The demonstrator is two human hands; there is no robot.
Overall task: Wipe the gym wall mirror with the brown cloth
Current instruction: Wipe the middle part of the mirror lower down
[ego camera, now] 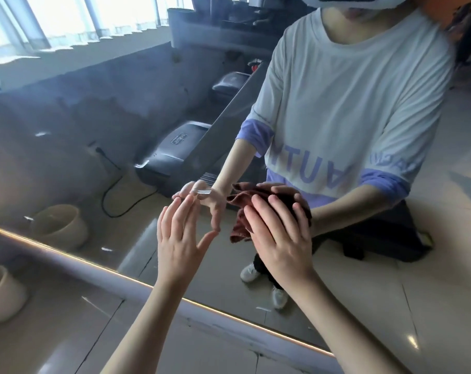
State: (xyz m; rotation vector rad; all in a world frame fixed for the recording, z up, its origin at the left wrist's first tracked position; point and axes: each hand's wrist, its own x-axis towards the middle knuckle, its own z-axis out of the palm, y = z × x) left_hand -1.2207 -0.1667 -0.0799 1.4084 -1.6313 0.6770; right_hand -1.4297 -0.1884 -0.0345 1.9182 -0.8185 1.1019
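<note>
Right hand (280,233) flat on the brown cloth (238,229), fingers straight and spread, pressing the bunched fabric against the gym wall mirror (94,136) at about waist height of the person reflected in the glass. No finger curls round the cloth; the palm alone pins it, and a loose corner hangs below the hand. Left hand (179,238) is open and holds nothing, its fingers extended toward the mirror just beside the cloth, fingertips at or very near the glass; whether they touch cannot be told.

Hazy, dull patches show across the left part of the mirror, so by the look of it much of the surface is yet to be wiped. A lit strip (115,276) runs along the mirror's lower edge, and a pale pot (1,292) stands on the floor well to the left, its twin visible in the reflection along with a treadmill (175,147).

Risks from here appear modest but real. Held only by pressure, the cloth could slide out from under the palm or drop on a fast stroke. Crumpled as it is, it may meet the glass unevenly and leave streaks. Bare left fingertips, if they rest on the mirror, would likely print fresh smudges on it.
</note>
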